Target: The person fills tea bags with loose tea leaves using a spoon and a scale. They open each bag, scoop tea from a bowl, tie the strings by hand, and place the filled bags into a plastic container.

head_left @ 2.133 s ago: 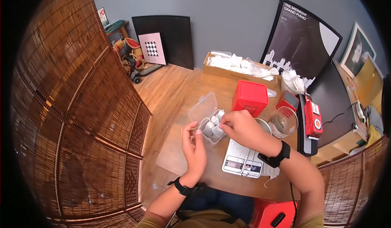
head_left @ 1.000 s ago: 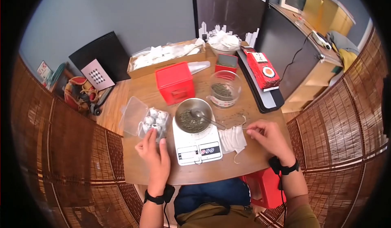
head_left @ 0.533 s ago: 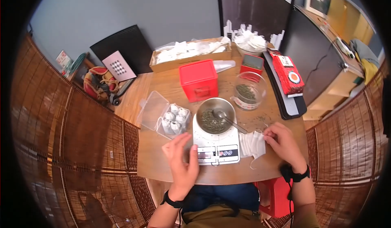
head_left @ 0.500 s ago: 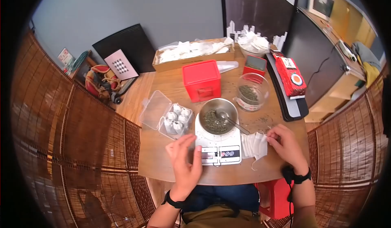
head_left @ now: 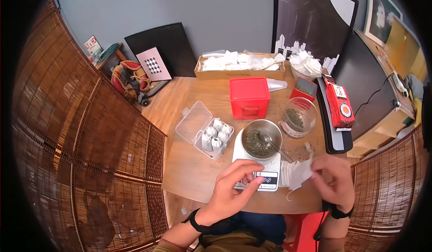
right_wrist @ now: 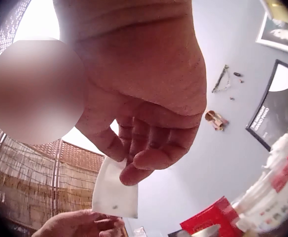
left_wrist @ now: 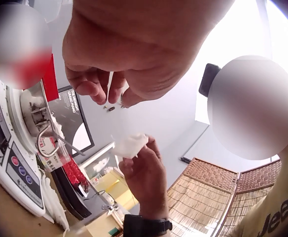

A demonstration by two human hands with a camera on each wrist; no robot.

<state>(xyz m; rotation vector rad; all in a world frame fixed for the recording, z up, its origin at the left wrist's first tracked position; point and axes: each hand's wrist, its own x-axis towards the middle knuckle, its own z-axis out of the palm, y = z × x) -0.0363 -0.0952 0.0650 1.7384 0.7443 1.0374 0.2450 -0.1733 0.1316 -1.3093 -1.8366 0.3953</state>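
right grip [head_left: 335, 181] holds pouch [head_left: 300, 175] | wooden table [head_left: 186, 173] | grey wall [head_left: 220, 9] | woven screens [head_left: 112, 135]

A black-framed "Midnight Grand Piano" poster [head_left: 310, 20] stands before the grey wall [head_left: 216, 9]; leftward, a pale pink patterned print [head_left: 154, 64] overlaps a black panel [head_left: 180, 45]. Woven bamboo screens [head_left: 103, 153] flank the desk [head_left: 191, 180]. A white-framed picture [head_left: 382, 16] stands above a dark-fronted cabinet [head_left: 366, 81].

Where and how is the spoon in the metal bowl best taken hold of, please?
I'd likely grip the spoon's handle near its free end, from the side of the right hand: it slants out over the bowl's rim that way, its head inside.
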